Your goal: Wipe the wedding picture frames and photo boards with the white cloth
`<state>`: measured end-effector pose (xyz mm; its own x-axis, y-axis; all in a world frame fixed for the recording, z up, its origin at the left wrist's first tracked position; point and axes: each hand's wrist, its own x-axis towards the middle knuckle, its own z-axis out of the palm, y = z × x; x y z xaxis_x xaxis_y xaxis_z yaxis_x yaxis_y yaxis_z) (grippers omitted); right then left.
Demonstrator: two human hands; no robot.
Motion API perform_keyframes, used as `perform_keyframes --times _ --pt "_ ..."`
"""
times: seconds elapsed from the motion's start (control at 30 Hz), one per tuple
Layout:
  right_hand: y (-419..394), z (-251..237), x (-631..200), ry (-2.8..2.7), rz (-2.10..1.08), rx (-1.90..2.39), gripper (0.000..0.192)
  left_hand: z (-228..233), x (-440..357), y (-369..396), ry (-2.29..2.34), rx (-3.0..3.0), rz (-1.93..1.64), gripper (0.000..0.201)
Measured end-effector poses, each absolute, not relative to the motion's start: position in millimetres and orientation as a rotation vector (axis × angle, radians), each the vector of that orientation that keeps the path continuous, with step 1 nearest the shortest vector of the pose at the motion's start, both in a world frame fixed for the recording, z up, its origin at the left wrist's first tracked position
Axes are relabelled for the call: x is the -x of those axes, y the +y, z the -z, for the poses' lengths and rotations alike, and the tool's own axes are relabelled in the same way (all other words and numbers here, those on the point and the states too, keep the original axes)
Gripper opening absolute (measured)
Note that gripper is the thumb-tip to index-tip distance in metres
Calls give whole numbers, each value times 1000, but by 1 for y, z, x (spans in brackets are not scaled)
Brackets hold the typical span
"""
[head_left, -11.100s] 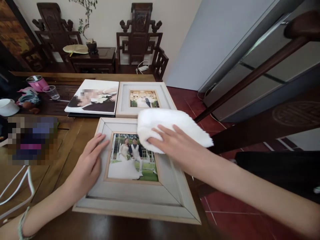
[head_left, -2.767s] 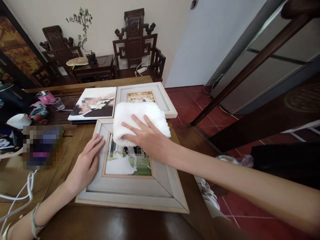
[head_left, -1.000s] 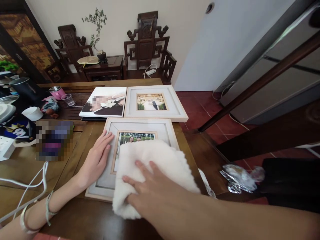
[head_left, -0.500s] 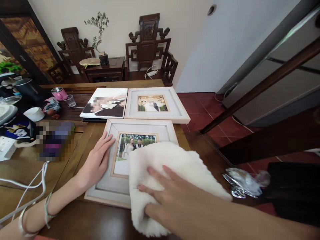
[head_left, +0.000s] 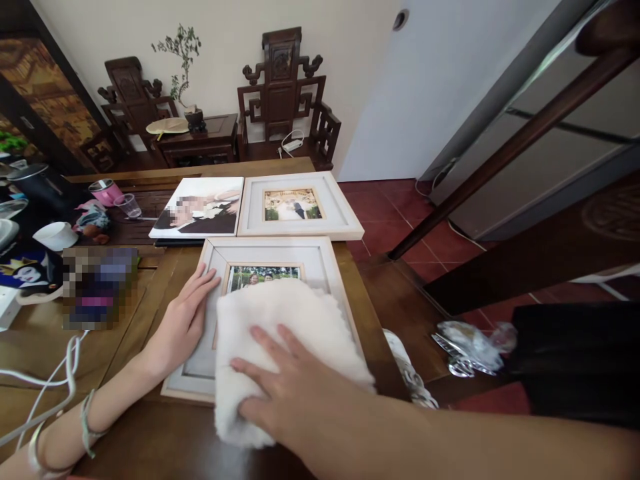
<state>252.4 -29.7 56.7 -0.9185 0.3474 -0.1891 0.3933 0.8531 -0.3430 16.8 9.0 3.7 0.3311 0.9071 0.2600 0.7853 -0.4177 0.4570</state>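
1. The right hand (head_left: pixel 295 393) lies flat, fingers spread, pressing a white fluffy cloth (head_left: pixel 280 333) onto the near picture frame (head_left: pixel 320 257) on the wooden table (head_left: pixel 165 440).
2. The left hand (head_left: pixel 183 323) rests open-fingered on the frame's left border, gripping nothing.
3. A clear plastic cup (head_left: pixel 130 205) beside a pink mug (head_left: pixel 103 192) looks empty.

Carved dark chairs (head_left: pixel 280 87), cream wall (head_left: pixel 225 40), red tiles (head_left: pixel 385 213)

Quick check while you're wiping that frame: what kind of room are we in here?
Most likely a home living or dining room. Carved dark wooden chairs stand against the far wall beside a potted plant, and framed wedding photos lie on a wooden table with cups and household clutter.
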Motion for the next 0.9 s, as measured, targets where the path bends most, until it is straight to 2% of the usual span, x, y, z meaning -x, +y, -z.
perform_keyframes --times 0.13,0.23,0.33,0.43,0.6,0.73,0.8,0.9 --pt "-46 -52 -301 2913 472 -807 14 0 -16 10 1525 -2373 -708 44" --pt "-59 -51 -336 3033 282 -943 17 3 -15 11 1525 -2425 -638 46" --pt "-53 -50 -351 3048 228 -1042 27 4 -13 13 1509 -2482 -558 48" --pt "-25 -52 -349 2908 238 -1110 41 4 -12 13 1502 -2494 -535 48" --pt "30 -57 -339 2759 -11 -1240 44 2 -14 11 1508 -2454 -583 48" --pt "29 -51 -330 2717 -157 -1274 53 1 -18 10 1540 -2411 -663 48" --pt "9 -46 -328 2710 -171 -1309 47 1 -19 10 1550 -2396 -687 48" --pt "-35 -42 -334 2832 -106 -1241 21 1 -20 9 1564 -2381 -691 47"
